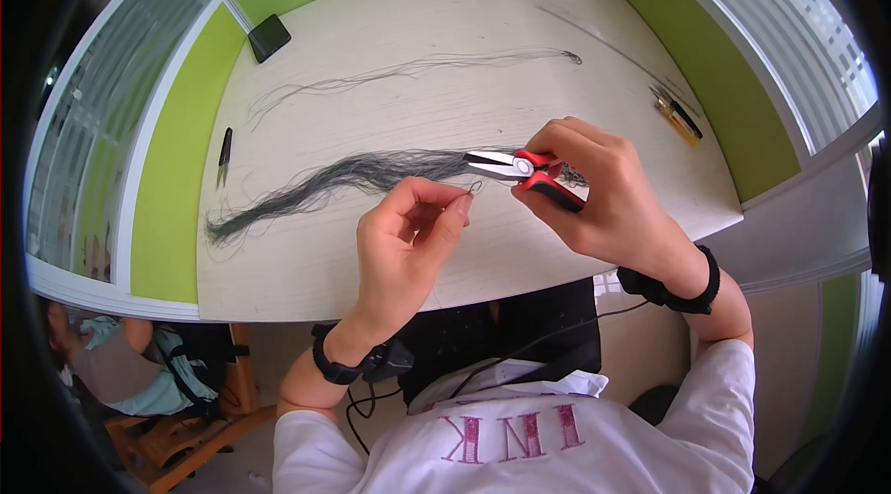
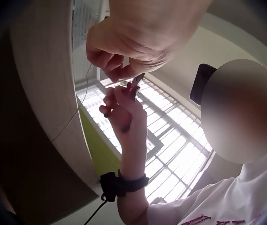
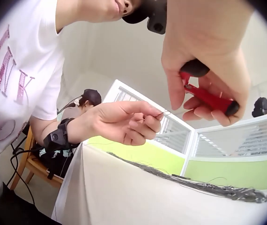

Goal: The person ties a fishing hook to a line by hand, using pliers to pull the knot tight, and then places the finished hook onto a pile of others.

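Between thumb and forefinger, my left hand (image 1: pixel 408 229) pinches a thin dark wire whose tip forms a small loop (image 1: pixel 475 187). Red-and-black pliers (image 1: pixel 548 188) are gripped in my right hand (image 1: pixel 603 183), their silver jaws slightly apart and pointing left, just above the loop. In the right wrist view, the wire loop (image 3: pixel 166 113) sticks out past the left fingertips, apart from the pliers' red handle (image 3: pixel 211 98). A long bundle of dark wires (image 1: pixel 343 174) lies across the table behind both hands; its right end is partly hidden by the right hand and pliers.
A thinner strand of wires (image 1: pixel 418 63) lies farther back on the table (image 1: pixel 445 11). A small black-handled tool (image 1: pixel 225 158) is at left, a black box (image 1: pixel 269 37) in the back corner. Yellow-and-black tools (image 1: pixel 677 118) and a long thin rod (image 1: pixel 608 41) lie right. Green partitions surround the table.
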Motion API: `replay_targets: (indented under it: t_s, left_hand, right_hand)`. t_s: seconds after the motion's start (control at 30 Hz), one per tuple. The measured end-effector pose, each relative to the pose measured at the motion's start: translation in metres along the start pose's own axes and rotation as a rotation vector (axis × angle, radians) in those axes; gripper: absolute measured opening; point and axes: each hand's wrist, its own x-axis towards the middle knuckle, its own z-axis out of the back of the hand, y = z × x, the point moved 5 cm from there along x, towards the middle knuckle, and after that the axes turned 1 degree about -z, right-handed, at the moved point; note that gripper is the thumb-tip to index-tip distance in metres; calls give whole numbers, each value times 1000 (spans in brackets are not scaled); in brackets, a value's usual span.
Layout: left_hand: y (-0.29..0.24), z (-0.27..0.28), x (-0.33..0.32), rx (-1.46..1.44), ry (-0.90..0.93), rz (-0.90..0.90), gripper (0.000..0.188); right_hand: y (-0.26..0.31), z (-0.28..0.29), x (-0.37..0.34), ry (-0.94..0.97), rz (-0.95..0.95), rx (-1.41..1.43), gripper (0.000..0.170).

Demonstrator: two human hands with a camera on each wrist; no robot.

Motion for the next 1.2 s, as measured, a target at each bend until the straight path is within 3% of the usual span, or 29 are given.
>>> replay_targets:
  t_s: [0.07,0.13,0.27,0.5,0.57,1.2]
  left_hand:
    - [-3,6,-2,96,-75,-53,9]
    - [-5,7,-2,131,-88,-62,8]
    - [-6,5,-4,178,-68,-89,8]
    - [-6,2,-5,197,-52,-63,9]
    - [-7,1,-3,149,-105,-129,4]
    - [-10,1,-5,165,-69,-75,9]
  right_hand:
    - [1,0,-8,7,83,-78,26]
    - [9,2,-15,26,170,-409,30]
    - [8,0,-19,4,194,-541,33]
    - [7,-1,-18,-29,221,-587,33]
    - [9,-2,-19,-23,247,-599,23]
    - [7,-1,-22,-34,230,-609,27]
